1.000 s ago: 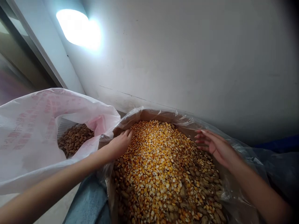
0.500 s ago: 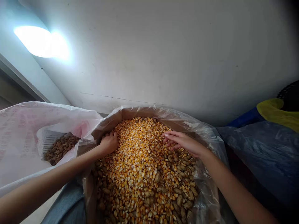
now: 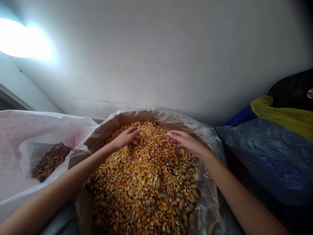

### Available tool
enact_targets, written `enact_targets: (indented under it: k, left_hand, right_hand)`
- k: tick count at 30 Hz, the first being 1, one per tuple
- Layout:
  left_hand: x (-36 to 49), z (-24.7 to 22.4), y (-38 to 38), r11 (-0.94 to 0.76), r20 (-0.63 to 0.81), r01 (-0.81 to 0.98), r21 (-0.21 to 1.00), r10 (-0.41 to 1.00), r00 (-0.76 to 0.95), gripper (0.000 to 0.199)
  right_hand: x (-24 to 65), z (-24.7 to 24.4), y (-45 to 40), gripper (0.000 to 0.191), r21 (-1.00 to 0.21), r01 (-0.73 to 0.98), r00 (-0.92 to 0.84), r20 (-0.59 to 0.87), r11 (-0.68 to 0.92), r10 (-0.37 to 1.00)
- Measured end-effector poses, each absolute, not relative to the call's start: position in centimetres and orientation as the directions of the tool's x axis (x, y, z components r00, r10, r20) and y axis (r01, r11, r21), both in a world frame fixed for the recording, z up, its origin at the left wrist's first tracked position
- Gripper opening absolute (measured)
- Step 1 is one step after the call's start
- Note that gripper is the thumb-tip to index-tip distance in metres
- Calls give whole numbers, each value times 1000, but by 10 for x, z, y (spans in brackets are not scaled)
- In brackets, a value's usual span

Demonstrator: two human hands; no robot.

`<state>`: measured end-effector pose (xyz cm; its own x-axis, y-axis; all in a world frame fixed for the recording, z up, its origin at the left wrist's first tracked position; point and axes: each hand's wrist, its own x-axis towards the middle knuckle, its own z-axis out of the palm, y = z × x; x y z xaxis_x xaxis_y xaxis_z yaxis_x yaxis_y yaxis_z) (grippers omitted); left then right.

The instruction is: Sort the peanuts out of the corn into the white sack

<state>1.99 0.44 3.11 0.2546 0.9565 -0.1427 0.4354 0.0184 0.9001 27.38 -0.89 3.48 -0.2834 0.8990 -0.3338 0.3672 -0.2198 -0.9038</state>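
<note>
A cardboard box (image 3: 137, 116) lined with clear plastic (image 3: 207, 195) holds a heap of yellow-orange corn kernels (image 3: 144, 186), with peanuts in the shell (image 3: 181, 204) mixed in, mostly toward the near side. My left hand (image 3: 126, 138) is palm down over the far part of the heap, and a thin brownish stream drops from beneath it. Whether it holds grain is hidden. My right hand (image 3: 183, 140) hovers just above the kernels, its slightly curled fingers apart and holding nothing. The two hands are close together, fingertips pointing at each other.
To the left, an open white-and-pink sack (image 3: 14, 147) holds shelled-looking brown peanuts (image 3: 50, 161). A blue plastic sheet (image 3: 269, 156) lies to the right, below a yellow cloth (image 3: 281, 114) and a black round mesh object (image 3: 293, 89). A white wall (image 3: 156, 58) stands behind the box.
My left hand has lifted from the heap's edge toward the middle, with material now dropping beneath it. The view has swung right and up, shifting the box and sack left in the picture.
</note>
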Motion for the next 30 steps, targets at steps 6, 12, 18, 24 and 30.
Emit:
enact_targets:
  k: [6, 12, 18, 24, 30]
  left_hand:
    - [-3, 9, 3, 152, -171, 151, 977, 978, 119, 42]
    - [-22, 4, 9, -36, -80, 527, 849, 977, 195, 33]
    - [-38, 9, 5, -283, -14, 801, 527, 940, 341, 28]
    - [-46, -5, 8, -317, -123, 773, 550, 885, 450, 20]
    - [-53, -7, 12, 50, -247, 527, 848, 917, 312, 25]
  right_hand:
    - [287, 5, 1, 17, -450, 892, -93, -288, -49, 953]
    - [278, -8, 1, 11, -183, 982, -133, -479, 49, 868]
    - [272, 9, -1, 7, -326, 943, -82, -426, -69, 901]
    - [273, 18, -6, 33, -733, 585, -165, -526, -347, 834]
    - [285, 10, -8, 21, -386, 921, -132, -431, -50, 893]
